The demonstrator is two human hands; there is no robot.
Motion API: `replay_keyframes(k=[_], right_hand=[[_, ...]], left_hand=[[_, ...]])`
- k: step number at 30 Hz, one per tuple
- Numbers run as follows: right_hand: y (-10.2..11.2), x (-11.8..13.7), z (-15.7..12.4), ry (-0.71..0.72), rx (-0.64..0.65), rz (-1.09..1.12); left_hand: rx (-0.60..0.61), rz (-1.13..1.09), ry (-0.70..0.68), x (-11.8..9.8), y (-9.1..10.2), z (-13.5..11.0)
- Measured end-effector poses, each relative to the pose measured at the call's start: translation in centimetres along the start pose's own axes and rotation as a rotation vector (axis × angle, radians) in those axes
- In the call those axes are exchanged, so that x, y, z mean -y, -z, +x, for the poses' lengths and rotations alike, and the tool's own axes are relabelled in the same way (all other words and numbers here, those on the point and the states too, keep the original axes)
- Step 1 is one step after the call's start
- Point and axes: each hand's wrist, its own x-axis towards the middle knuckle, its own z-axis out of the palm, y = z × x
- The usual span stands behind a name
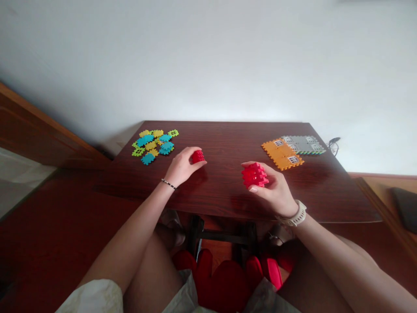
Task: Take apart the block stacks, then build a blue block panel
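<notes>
My left hand (183, 166) is closed around a small stack of red toothed plastic tiles (197, 156), held over the middle of the table. My right hand (276, 187) grips another bunch of red interlocking tiles (254, 175) between thumb and fingers, nearer the table's front edge. Both bunches stand apart from each other. On the left of the table lies a loose pile of blue, yellow and green interlocking tiles (150, 146). To the right are joined orange tiles (282, 153) with white windows, beside and partly against grey tiles (302, 143).
The dark wooden table (224, 134) stands against a white wall (221, 61). A black cable (332, 142) hangs beyond its right edge. Below the front edge are a dark frame (224, 236) and a red cushioned seat (224, 282). A dark object (405, 208) lies at the far right.
</notes>
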Motion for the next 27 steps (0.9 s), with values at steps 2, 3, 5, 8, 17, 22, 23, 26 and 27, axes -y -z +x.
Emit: replay_keyframes(k=[2,3,5,8,17,22,23,26,27], right_hand=[[0.0,0.1,-0.1,-0.005,0.004,-0.004],[0.0,0.1,-0.2,-0.007,0.007,-0.004],[0.0,0.1,-0.1,-0.012,0.01,-0.005],[-0.2,-0.2,0.1,-0.011,0.024,-0.014],[-1.2,-0.6,0.7,-0.021,0.058,-0.015],[-1.2,-0.6,0.9,-0.025,0.063,-0.008],[-1.2,-0.6,0.9,-0.024,0.064,-0.007],[-1.1,-0.7,0.8,-0.027,0.065,-0.01],[-1.1,-0.8,0.8,-0.029,0.065,-0.013]], left_hand=[[-0.044,0.165,0.074,2.3,1.7,0.4],[-0.056,0.236,0.12,3.3,2.4,0.4],[-0.07,0.352,0.191,5.0,3.6,0.3],[-0.042,0.478,0.255,6.6,4.7,0.0],[-0.052,0.566,0.287,7.8,5.1,-0.1],[-0.104,0.517,0.315,8.2,5.3,0.1],[-0.114,0.516,0.313,8.3,5.5,0.1],[-0.163,0.519,0.325,8.8,6.2,0.1],[-0.186,0.527,0.351,9.0,6.6,0.1]])
